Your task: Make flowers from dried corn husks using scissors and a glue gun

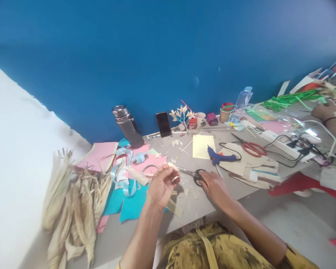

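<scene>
Far left of the black-handled scissors [194, 174], a heap of dry, papery corn husks [72, 209] lies pale and ribbed on the grey bench [184, 157]. Nearer them, flat pink and teal paper sheets [128, 198] overlap under a curl of light-blue ribbon [123, 175]. Just left of the scissors, the left hand [162, 185] is curled, pinching a small pale husk strip [173, 166] between thumb and fingertips, right at the metal blade tips. The right hand [214, 185] grips the scissors' dark loop handles, blades pointing left toward the strip. Behind the scissors lies a square yellow paper [201, 145]; right of them a blue glue gun [218, 157], then red-handled scissors [252, 147].
</scene>
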A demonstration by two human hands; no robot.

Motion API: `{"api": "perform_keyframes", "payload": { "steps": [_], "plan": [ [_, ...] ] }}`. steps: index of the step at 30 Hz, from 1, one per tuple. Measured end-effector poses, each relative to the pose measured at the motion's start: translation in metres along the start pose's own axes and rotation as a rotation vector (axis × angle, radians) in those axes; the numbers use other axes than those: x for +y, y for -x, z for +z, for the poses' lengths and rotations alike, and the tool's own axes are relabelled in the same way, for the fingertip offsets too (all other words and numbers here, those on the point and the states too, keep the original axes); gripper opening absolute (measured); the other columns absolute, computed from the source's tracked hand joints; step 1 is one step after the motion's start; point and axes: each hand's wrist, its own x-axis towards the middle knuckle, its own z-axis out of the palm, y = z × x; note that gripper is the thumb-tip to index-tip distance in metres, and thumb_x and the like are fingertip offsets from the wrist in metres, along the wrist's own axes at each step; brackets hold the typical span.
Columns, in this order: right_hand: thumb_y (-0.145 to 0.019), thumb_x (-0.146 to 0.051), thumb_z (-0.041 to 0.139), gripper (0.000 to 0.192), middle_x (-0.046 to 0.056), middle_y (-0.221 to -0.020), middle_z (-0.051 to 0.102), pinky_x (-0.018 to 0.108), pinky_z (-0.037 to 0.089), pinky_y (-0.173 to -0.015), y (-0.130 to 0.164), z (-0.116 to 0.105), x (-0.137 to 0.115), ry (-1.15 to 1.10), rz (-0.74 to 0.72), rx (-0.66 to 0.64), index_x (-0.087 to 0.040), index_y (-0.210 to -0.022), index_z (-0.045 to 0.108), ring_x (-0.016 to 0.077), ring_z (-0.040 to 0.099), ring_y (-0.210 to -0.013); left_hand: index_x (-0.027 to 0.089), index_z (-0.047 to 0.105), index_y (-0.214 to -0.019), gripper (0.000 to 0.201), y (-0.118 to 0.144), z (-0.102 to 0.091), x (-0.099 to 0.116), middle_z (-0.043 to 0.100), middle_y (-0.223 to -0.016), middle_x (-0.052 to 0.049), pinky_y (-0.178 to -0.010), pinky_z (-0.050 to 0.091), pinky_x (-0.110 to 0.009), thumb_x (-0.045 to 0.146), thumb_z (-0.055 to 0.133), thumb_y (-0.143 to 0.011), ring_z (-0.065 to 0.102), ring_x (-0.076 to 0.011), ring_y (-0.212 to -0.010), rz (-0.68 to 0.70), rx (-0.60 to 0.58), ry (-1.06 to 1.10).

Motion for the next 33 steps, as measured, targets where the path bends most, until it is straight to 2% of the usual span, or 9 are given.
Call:
{"api": "perform_keyframes", "payload": {
  "steps": [4, 7, 12, 15, 18, 22, 26, 30, 33],
  "plan": [
    [-0.096, -0.018, 0.049, 0.028, 0.015, -0.119, 0.070, 0.040, 0.049, -0.092, 0.005, 0.002, 0.004, -0.133, -0.053, 0.103, -0.017, -0.114, 0.070, 0.0284, 0.065, -0.104, 0.017, 0.058, -0.072, 0.022, -0.001, 0.011, -0.008, 0.068, -0.073, -0.002, -0.074, 0.053, -0.032, 0.014, 0.078, -0.063, 0.066, -0.0160, -0.073, -0.091, 0.008, 0.113],
    [-0.096, -0.030, 0.054, 0.023, 0.012, -0.110, 0.073, 0.038, 0.051, -0.085, 0.001, -0.012, -0.005, -0.410, 0.021, 0.144, -0.019, -0.100, 0.074, 0.0259, 0.067, -0.096, 0.018, 0.059, -0.074, 0.022, -0.002, 0.020, -0.015, 0.066, -0.072, 0.000, -0.067, 0.051, -0.030, 0.015, 0.078, -0.065, 0.065, -0.0161, -0.072, -0.108, 0.002, 0.152],
    [-0.085, -0.046, 0.070, 0.037, 0.007, -0.095, 0.072, 0.026, 0.047, -0.060, -0.019, -0.041, -0.034, -1.172, 0.141, -0.060, -0.017, -0.108, 0.068, 0.0156, 0.062, -0.071, 0.016, 0.059, -0.072, 0.019, 0.001, 0.032, -0.029, 0.060, -0.069, 0.002, -0.062, 0.047, -0.025, 0.016, 0.078, -0.068, 0.058, -0.0113, -0.066, -0.123, -0.063, 0.111],
    [-0.081, -0.043, 0.075, 0.031, 0.002, -0.077, 0.066, 0.021, 0.035, -0.050, -0.028, -0.047, -0.041, -1.383, 0.183, -0.103, -0.015, -0.092, 0.068, 0.0087, 0.049, -0.057, 0.015, 0.061, -0.073, 0.018, 0.004, 0.033, -0.033, 0.060, -0.070, 0.001, -0.062, 0.046, -0.024, 0.018, 0.078, -0.068, 0.056, -0.0106, -0.067, -0.117, -0.096, 0.056],
    [-0.077, -0.037, 0.076, 0.026, -0.004, -0.058, 0.053, 0.021, 0.023, -0.047, -0.032, -0.050, -0.038, -1.494, 0.225, -0.178, -0.014, -0.077, 0.064, 0.0057, 0.035, -0.048, 0.015, 0.066, -0.078, 0.018, 0.007, 0.027, -0.027, 0.061, -0.074, -0.001, -0.062, 0.046, -0.025, 0.023, 0.078, -0.068, 0.057, -0.0126, -0.071, -0.135, -0.174, -0.045],
    [-0.071, -0.031, 0.076, 0.022, -0.005, -0.052, 0.049, 0.022, 0.020, -0.048, -0.035, -0.059, -0.031, -1.516, 0.244, -0.362, -0.013, -0.070, 0.063, 0.0056, 0.032, -0.047, 0.015, 0.068, -0.078, 0.024, 0.007, 0.018, -0.015, 0.060, -0.070, -0.002, -0.063, 0.046, -0.027, 0.035, 0.079, -0.069, 0.056, -0.0136, -0.068, -0.134, -0.259, -0.252],
    [-0.069, -0.028, 0.073, 0.018, -0.006, -0.049, 0.046, 0.022, 0.019, -0.048, -0.039, -0.067, -0.030, -1.498, 0.242, -0.445, -0.013, -0.069, 0.063, 0.0055, 0.030, -0.046, 0.015, 0.066, -0.069, 0.020, 0.007, 0.016, -0.011, 0.059, -0.063, 0.000, -0.060, 0.042, -0.024, 0.028, 0.082, -0.067, 0.052, -0.0104, -0.059, -0.080, -0.293, -0.475],
    [-0.072, -0.031, 0.073, 0.020, -0.009, -0.048, 0.040, 0.023, 0.016, -0.048, -0.045, -0.062, -0.033, -1.595, 0.259, -0.436, -0.015, -0.079, 0.063, 0.0054, 0.024, -0.045, 0.015, 0.067, -0.069, 0.021, 0.004, 0.017, -0.014, 0.059, -0.059, 0.001, -0.058, 0.039, -0.023, 0.027, 0.084, -0.063, 0.051, -0.0095, -0.056, -0.045, -0.248, -0.488],
    [-0.076, -0.034, 0.071, 0.021, -0.009, -0.052, 0.040, 0.023, 0.017, -0.048, -0.041, -0.053, -0.036, -1.518, 0.294, -0.296, -0.016, -0.081, 0.061, 0.0064, 0.026, -0.046, 0.015, 0.066, -0.070, 0.026, -0.003, 0.017, -0.013, 0.058, -0.056, 0.002, -0.058, 0.039, -0.022, 0.028, 0.086, -0.060, 0.051, -0.0084, -0.054, 0.000, -0.143, -0.409]
  ]
}}
